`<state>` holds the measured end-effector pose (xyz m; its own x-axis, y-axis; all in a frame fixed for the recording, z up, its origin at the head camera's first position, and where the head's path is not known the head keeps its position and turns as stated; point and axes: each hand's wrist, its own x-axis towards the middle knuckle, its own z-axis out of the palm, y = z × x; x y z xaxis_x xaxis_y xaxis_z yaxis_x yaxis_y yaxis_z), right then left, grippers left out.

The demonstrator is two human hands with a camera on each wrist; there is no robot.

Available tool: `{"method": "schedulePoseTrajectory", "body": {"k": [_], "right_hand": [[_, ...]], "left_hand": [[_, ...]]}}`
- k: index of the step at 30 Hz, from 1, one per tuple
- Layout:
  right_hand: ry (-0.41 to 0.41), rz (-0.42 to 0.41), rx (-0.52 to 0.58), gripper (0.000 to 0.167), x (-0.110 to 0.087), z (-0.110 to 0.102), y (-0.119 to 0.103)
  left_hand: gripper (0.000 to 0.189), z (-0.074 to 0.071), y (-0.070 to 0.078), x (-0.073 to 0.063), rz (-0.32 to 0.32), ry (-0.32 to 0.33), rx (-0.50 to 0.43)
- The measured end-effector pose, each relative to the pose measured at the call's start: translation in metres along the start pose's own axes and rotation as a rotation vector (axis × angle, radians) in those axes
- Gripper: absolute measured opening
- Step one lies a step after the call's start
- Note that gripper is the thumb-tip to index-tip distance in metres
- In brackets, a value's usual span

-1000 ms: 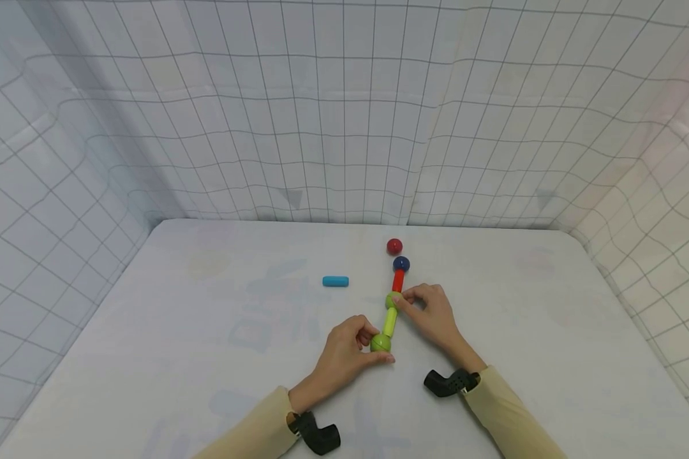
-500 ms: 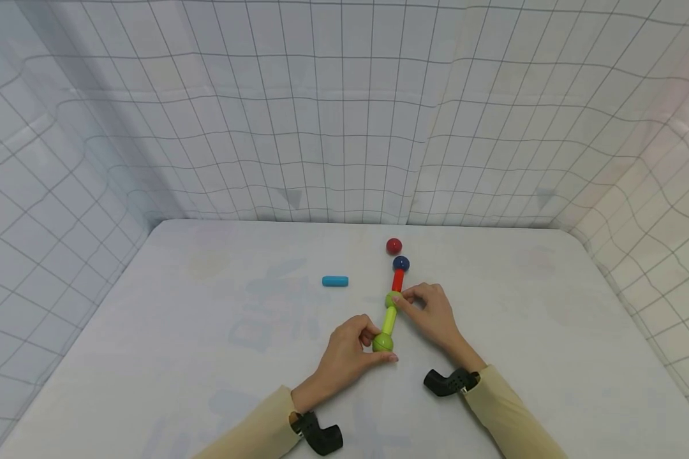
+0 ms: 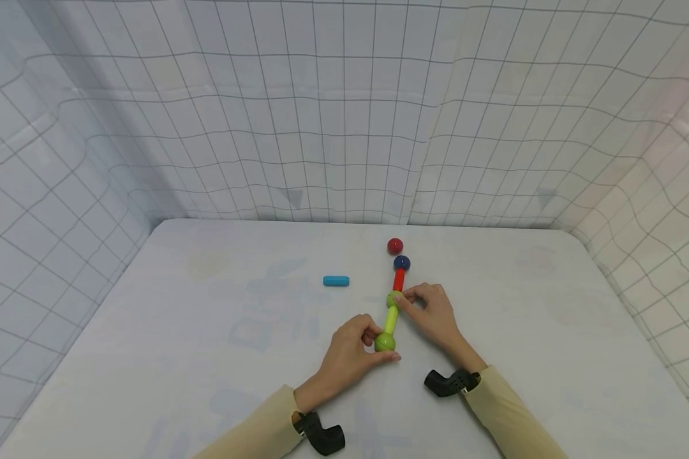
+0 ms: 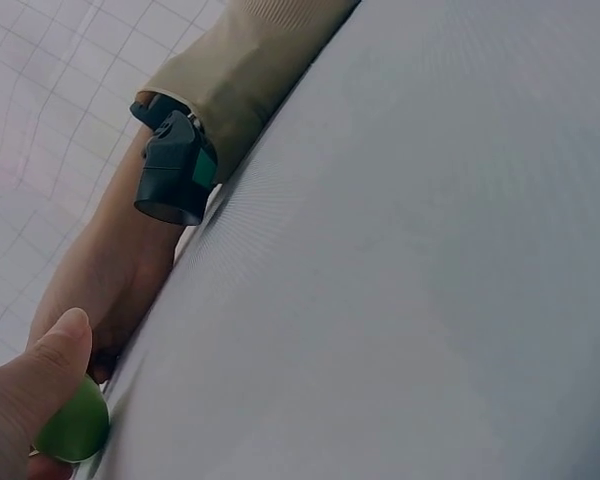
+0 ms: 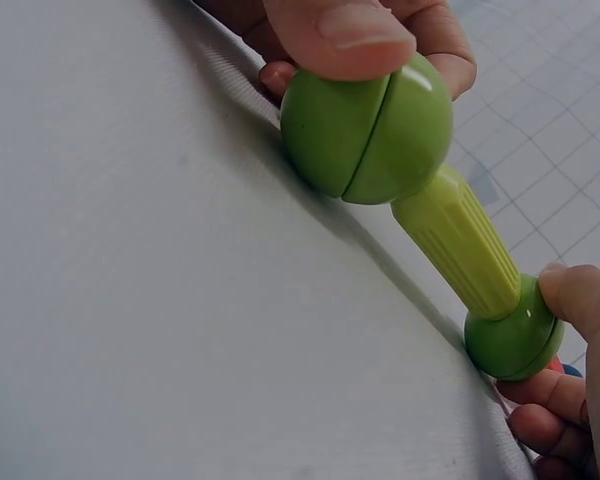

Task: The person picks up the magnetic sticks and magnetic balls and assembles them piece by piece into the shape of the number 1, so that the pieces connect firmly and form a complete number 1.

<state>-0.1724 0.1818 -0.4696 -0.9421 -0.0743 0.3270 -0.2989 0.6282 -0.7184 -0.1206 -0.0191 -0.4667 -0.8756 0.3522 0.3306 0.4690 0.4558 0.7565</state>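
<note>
My left hand (image 3: 347, 350) pinches the nearer green ball (image 3: 385, 342) between thumb and fingers, the thumb on its near side. From that ball a ribbed yellow-green rod (image 3: 391, 320) runs away to a second green ball (image 3: 392, 298), which my right hand (image 3: 433, 317) pinches. Beyond it a red rod (image 3: 399, 280) leads to a dark blue ball (image 3: 402, 262), all in one row on the table. In the right wrist view the rod (image 5: 460, 240) meets both green balls, with a thumb on each. The left wrist view shows only part of a green ball (image 4: 75, 425) behind the thumb.
A loose red ball (image 3: 395, 246) lies just past the dark blue one. Left of the row rests a blue rod (image 3: 335, 281), turned sideways. The white table (image 3: 207, 331) ends at grid-patterned curtains (image 3: 344, 127) behind and on both sides.
My left hand has shifted slightly right with the nearer green ball, bringing it in line with the yellow-green rod and against its end. My right hand has kept its place and hold.
</note>
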Motion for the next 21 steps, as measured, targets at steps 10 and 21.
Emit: {"method": "schedulePoseTrajectory", "body": {"k": [10,21], "right_hand": [[0.008,-0.012,-0.006,0.018,-0.0001,0.0000,0.0009],[0.040,-0.037,0.004,0.016,-0.0006,0.0019,0.0029]], "left_hand": [[0.042,0.0010,0.0006,0.0005,-0.002,0.000,-0.008],[0.043,0.0022,-0.0007,0.0006,0.005,-0.003,-0.009]]}}
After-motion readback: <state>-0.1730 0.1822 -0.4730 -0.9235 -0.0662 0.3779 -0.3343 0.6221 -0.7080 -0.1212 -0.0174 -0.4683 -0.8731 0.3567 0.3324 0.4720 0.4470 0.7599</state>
